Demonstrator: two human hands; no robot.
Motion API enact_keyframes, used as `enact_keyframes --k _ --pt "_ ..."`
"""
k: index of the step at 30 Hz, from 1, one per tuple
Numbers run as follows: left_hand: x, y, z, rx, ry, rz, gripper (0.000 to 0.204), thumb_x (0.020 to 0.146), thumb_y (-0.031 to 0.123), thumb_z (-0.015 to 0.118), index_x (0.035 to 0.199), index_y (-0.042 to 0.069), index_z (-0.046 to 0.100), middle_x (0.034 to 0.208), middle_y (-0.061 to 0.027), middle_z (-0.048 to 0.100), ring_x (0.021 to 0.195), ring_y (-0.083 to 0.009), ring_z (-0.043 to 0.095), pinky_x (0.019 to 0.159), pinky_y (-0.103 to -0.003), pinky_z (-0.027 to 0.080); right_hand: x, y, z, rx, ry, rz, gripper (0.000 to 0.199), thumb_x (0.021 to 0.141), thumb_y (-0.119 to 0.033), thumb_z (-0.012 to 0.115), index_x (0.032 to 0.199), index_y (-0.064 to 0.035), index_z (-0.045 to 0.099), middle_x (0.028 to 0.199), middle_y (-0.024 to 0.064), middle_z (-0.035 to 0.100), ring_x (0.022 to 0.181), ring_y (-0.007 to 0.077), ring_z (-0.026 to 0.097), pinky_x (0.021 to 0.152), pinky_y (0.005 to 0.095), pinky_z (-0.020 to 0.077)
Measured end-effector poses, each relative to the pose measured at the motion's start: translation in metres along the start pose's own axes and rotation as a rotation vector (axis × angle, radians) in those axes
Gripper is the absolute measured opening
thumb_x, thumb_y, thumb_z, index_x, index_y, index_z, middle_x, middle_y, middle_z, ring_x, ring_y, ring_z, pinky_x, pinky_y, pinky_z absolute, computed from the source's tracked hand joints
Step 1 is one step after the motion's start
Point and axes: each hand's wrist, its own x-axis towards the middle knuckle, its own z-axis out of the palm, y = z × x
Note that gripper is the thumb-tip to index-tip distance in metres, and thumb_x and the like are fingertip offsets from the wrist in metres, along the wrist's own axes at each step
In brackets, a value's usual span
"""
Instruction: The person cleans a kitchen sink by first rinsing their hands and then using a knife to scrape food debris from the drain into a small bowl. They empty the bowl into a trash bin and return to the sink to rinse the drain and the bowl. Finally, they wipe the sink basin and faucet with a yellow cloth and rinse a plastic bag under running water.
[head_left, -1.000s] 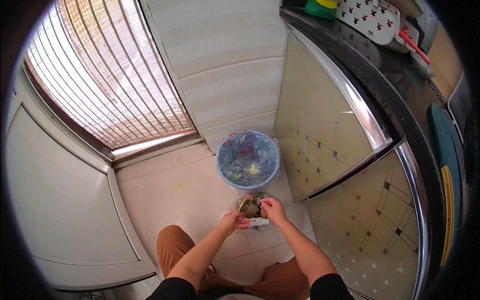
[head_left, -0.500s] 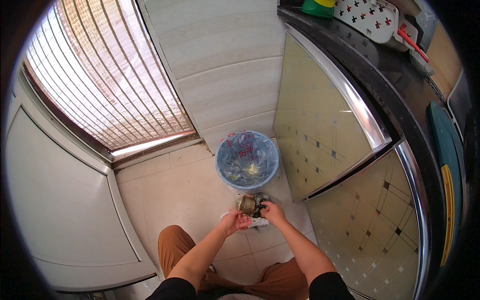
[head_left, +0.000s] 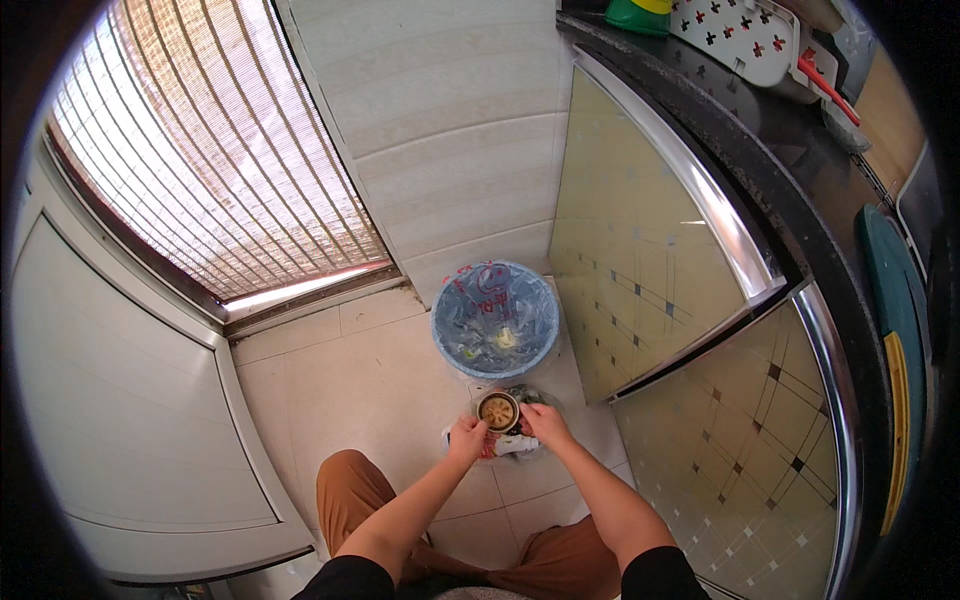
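Between my hands is a small round metal sink strainer basket point(head_left: 499, 412), its open top facing up and its brownish inside showing. My left hand point(head_left: 467, 439) is closed at the near left of its rim. On the opposite side my right hand point(head_left: 542, 424) has its fingers closed at the rim. Underneath lies a clear plastic bag point(head_left: 518, 446) with white, red and dark bits, partly covered by the basket and my hands. What the bag holds cannot be made out.
Just beyond my hands stands a blue bin point(head_left: 548, 350) lined with a clear bag, with scraps inside. Glass-fronted cabinet doors point(head_left: 740, 440) stand close on the right under a dark counter point(head_left: 740, 120). A white door panel point(head_left: 140, 390) is at the left; pale tiles point(head_left: 340, 390) cover the floor.
The strainer basket has turned from lying on its side to opening upward. My left hand has shifted slightly and its fingers have closed at the rim.
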Motion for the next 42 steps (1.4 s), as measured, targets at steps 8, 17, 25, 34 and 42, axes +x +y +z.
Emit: enact_keyframes --k 8,17,25,34,42 --pt "0.004 -0.011 -0.002 0.424 0.119 0.399 0.024 0.084 0.013 0.052 0.069 -0.005 0.056 0.060 -0.0070 0.056 0.054 -0.0126 0.053 0.053 -0.028 0.045 0.015 0.022 -0.004 0.235 0.007 -0.019 0.023 0.083 -0.019 0.050 0.095 -0.0008 0.057 0.079 0.0087 0.064 0.069 0.0151 0.060 0.062 0.0277 0.0458" --pt "-0.033 0.036 0.022 0.434 0.078 0.418 0.019 0.076 0.011 0.055 0.067 -0.005 0.051 0.065 -0.0240 0.052 0.062 -0.0394 0.053 0.055 -0.042 0.041 -0.012 -0.031 0.000 -0.454 0.144 -0.204 0.037 0.080 -0.032 0.058 0.100 -0.0021 0.055 0.089 0.0162 0.063 0.080 0.0299 0.061 0.063 0.0373 0.0460" --pt "-0.015 0.024 0.013 0.631 0.255 0.721 0.015 0.075 0.008 0.057 0.065 0.000 0.048 0.074 -0.0183 0.055 0.074 -0.0349 0.053 0.060 -0.042 0.042 0.005 -0.003 0.001 -0.018 -0.326 0.093 0.041 0.075 -0.004 0.056 0.115 -0.0063 0.048 0.094 0.0106 0.061 0.073 0.0197 0.060 0.064 0.0321 0.0486" --pt "-0.006 0.020 -0.007 0.669 0.227 0.710 0.016 0.075 0.008 0.057 0.064 0.002 0.048 0.069 -0.0152 0.054 0.072 -0.0329 0.053 0.062 -0.041 0.045 0.007 0.040 0.006 -0.934 0.364 -0.812 0.030 0.073 -0.015 0.058 0.103 -0.0109 0.059 0.077 0.0091 0.063 0.073 0.0248 0.061 0.068 0.0363 0.0486" --pt "-0.029 0.019 -0.014 0.808 0.061 0.624 0.018 0.077 0.015 0.056 0.066 0.002 0.051 0.072 -0.0140 0.057 0.073 -0.0309 0.055 0.062 -0.041 0.045 0.012 0.029 -0.001 -0.986 0.046 -0.371 0.020 0.071 -0.021 0.060 0.089 -0.0151 0.066 0.080 0.0119 0.063 0.078 0.0295 0.059 0.068 0.0379 0.0480"
